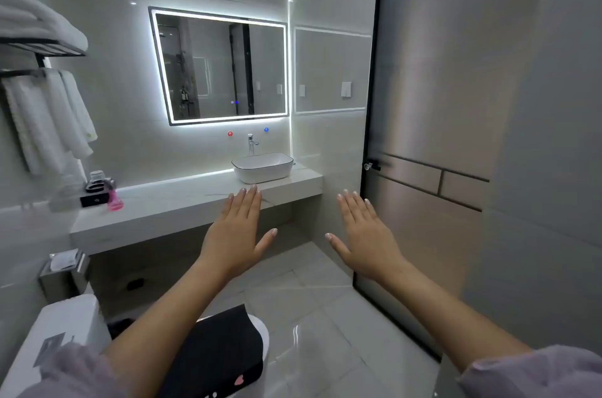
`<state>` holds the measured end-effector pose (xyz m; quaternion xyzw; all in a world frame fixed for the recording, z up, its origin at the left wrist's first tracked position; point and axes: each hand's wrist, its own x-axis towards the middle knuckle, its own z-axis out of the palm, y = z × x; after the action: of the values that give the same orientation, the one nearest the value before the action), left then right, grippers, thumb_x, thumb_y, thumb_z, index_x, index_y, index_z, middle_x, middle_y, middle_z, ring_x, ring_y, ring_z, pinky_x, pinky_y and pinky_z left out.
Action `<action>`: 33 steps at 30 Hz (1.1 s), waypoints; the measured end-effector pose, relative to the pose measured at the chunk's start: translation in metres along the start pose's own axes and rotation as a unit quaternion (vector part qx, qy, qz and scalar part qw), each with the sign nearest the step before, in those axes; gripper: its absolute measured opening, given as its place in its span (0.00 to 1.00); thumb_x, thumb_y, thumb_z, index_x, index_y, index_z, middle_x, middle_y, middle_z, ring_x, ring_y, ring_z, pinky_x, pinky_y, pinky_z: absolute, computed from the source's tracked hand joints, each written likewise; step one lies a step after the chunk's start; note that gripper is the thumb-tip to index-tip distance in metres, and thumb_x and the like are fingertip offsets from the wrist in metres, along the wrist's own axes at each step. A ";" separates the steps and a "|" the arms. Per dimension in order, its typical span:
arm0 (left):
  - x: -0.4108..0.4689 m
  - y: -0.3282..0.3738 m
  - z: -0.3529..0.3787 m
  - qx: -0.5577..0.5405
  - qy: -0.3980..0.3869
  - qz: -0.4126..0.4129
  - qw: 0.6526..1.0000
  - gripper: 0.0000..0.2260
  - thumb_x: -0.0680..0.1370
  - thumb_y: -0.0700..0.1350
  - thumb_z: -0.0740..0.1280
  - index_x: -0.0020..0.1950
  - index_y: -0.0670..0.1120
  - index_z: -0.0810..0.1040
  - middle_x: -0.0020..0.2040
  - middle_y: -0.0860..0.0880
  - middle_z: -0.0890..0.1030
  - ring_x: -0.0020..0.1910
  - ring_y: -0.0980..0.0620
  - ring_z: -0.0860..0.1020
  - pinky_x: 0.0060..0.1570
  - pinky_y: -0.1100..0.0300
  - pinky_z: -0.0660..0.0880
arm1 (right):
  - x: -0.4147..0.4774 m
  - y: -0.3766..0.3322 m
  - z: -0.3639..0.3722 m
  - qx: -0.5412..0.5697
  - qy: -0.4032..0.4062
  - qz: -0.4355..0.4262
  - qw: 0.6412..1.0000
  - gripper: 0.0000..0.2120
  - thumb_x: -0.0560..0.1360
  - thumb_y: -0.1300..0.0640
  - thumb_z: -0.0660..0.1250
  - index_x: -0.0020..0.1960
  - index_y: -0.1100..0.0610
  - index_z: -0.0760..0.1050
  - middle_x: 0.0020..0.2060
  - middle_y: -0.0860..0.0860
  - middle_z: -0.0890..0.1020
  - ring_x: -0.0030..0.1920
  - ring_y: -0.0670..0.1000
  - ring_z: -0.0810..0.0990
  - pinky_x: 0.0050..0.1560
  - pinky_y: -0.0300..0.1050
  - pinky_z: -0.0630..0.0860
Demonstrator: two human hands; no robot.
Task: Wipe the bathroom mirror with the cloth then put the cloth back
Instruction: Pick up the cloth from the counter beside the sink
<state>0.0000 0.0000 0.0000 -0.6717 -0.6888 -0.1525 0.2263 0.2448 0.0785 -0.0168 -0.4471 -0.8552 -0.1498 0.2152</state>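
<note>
Mirror [221,68] hangs on the wall ahead of you, its edge lit white, above the counter [182,202] and well apart from both your hands. At far left, white towels [49,117] hang from a black rack, with more folded on the shelf above. Below them a pink bottle [115,200] stands on the counter's left end. Near the bottom, a black cloth [215,352] lies on the toilet [65,326] lid, partly under your left forearm. Your left hand [236,234] is stretched forward, palm down, fingers straight, holding nothing. Past its fingertips sits the white basin [263,168]. Your right hand [366,234] is spread flat the same way, empty, in front of the frosted glass door [439,104].
</note>
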 end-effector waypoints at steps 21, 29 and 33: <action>0.070 -0.005 0.075 0.011 0.022 0.011 1.000 0.35 0.77 0.64 0.45 0.77 0.44 0.43 0.77 0.46 0.45 0.72 0.51 0.37 0.70 0.56 0.36 | 0.064 0.037 0.055 0.000 0.038 -0.018 0.999 0.34 0.81 0.41 0.47 0.77 0.60 0.39 0.77 0.56 0.41 0.76 0.52 0.37 0.72 0.42 0.31; 0.147 -0.054 0.135 0.001 0.024 0.025 0.999 0.35 0.78 0.63 0.47 0.76 0.43 0.43 0.77 0.45 0.45 0.76 0.48 0.43 0.71 0.58 0.37 | 0.144 0.037 0.116 0.003 0.044 -0.012 0.999 0.34 0.81 0.42 0.50 0.77 0.61 0.41 0.77 0.56 0.43 0.76 0.52 0.37 0.74 0.44 0.33; 0.194 -0.093 0.163 0.002 0.025 0.027 0.999 0.35 0.78 0.64 0.46 0.76 0.43 0.42 0.77 0.44 0.45 0.76 0.48 0.43 0.72 0.57 0.37 | 0.203 0.032 0.149 -0.013 0.030 -0.008 0.999 0.35 0.81 0.41 0.47 0.77 0.61 0.39 0.77 0.57 0.42 0.77 0.54 0.37 0.75 0.47 0.33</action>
<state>-0.1093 0.2453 -0.0291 -0.6855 -0.6646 -0.1623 0.2489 0.1332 0.3050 -0.0410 -0.4378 -0.8501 -0.1759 0.2337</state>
